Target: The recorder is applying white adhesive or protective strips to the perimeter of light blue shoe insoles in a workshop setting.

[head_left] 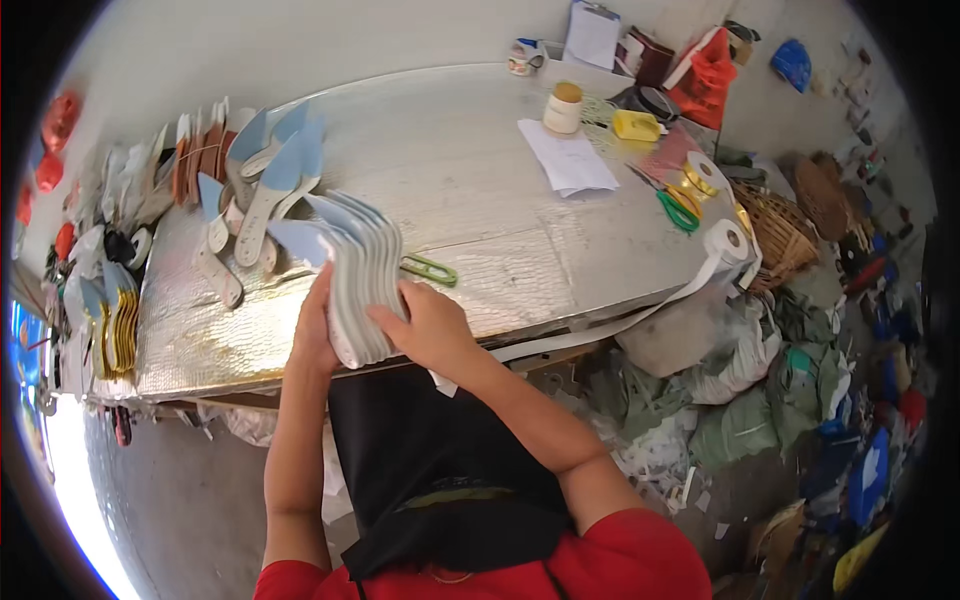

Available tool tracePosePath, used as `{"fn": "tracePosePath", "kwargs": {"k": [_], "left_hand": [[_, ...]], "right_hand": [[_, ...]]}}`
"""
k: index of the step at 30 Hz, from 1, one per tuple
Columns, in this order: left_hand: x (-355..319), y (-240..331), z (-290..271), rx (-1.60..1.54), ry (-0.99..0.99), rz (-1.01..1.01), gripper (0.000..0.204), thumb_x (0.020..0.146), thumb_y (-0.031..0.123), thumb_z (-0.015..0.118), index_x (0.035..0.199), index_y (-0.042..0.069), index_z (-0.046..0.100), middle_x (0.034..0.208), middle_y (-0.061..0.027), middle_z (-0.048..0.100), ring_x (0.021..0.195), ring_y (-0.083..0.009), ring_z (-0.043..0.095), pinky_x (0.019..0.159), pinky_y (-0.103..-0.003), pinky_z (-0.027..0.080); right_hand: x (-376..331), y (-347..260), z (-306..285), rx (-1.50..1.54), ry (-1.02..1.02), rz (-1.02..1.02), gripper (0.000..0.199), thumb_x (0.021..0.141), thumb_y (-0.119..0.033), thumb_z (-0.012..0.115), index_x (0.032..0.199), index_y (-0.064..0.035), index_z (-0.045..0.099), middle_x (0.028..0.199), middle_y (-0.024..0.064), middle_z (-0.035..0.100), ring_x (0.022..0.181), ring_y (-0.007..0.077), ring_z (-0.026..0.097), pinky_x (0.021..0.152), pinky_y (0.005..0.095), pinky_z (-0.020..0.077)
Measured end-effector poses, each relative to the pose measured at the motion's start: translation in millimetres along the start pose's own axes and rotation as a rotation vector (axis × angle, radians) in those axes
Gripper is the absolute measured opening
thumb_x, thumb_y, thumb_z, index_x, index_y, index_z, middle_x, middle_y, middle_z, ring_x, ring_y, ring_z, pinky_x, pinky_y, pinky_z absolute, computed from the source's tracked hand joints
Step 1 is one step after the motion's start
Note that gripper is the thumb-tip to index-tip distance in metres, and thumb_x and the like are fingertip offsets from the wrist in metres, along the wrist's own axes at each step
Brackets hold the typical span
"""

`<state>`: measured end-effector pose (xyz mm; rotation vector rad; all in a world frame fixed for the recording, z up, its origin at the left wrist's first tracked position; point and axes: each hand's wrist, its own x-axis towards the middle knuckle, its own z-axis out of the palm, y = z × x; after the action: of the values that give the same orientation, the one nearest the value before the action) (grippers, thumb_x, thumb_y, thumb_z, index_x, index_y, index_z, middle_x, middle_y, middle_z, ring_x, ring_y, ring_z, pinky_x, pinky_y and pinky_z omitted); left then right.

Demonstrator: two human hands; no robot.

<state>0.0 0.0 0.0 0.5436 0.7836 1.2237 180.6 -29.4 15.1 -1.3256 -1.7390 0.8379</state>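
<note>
Between my two hands is a thick stack of shoe insoles, pale grey with light blue toe ends, held over the table's near edge. My left hand is closed along the stack's left side, its fingers partly hidden. My right hand grips the right side, thumb lying across the front. White tape runs from its roll along the near edge to below my right wrist, where a short end hangs. Just beyond my right hand lies a green-handled cutter. More loose insoles lie in a heap to the left.
The table has a shiny foil-like cover. Bundled insoles stand at its left edge. On the right are green-handled scissors, papers, a lidded jar and a yellow tape roll. Bags and scraps crowd the floor.
</note>
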Motion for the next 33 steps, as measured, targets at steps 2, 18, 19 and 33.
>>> {"fn": "tracePosePath", "kwargs": {"k": [2,18,19,33], "left_hand": [[1,2,3,-0.135,-0.125,-0.086,0.045,0.100,0.036,0.044,0.125,-0.001,0.054,0.119,-0.0174,0.062,0.105,-0.0286,0.063,0.094,-0.041,0.050],[17,-19,37,-0.638,-0.483,-0.207,0.090,0.086,0.058,0.056,0.138,-0.010,0.028,0.122,-0.0224,0.044,0.116,-0.0340,0.045,0.095,-0.058,0.045],[19,-19,37,-0.623,-0.478,-0.187,0.090,0.086,0.058,0.056,0.138,-0.010,0.028,0.122,-0.0224,0.044,0.116,-0.0340,0.045,0.095,-0.058,0.045],[28,-21,39,-0.485,-0.403,-0.072,0.091,0.087,0.063,0.051,0.139,-0.009,0.030,0.123,-0.0302,0.048,0.114,-0.0408,0.052,0.094,-0.053,0.049]], "right_hand": [[5,1,-4,0.115,-0.092,0.033,0.036,0.086,-0.031,0.063,0.111,-0.0043,0.062,0.090,0.0160,0.065,0.077,0.0282,0.064,0.071,0.0378,0.0496],[125,123,-199,-0.378,0.612,0.025,0.019,0.085,-0.020,0.061,0.094,-0.0065,0.072,0.089,0.0164,0.067,0.082,0.0325,0.064,0.074,0.0413,0.0501],[141,139,-228,-0.486,0.615,0.176,0.019,0.084,-0.018,0.061,0.097,-0.0087,0.072,0.094,0.0139,0.067,0.091,0.0313,0.062,0.080,0.0416,0.0487],[215,251,-304,-1.142,0.589,0.401,0.021,0.084,-0.016,0.057,0.098,-0.0097,0.071,0.104,0.0133,0.066,0.102,0.0308,0.060,0.084,0.0448,0.0484]]}}
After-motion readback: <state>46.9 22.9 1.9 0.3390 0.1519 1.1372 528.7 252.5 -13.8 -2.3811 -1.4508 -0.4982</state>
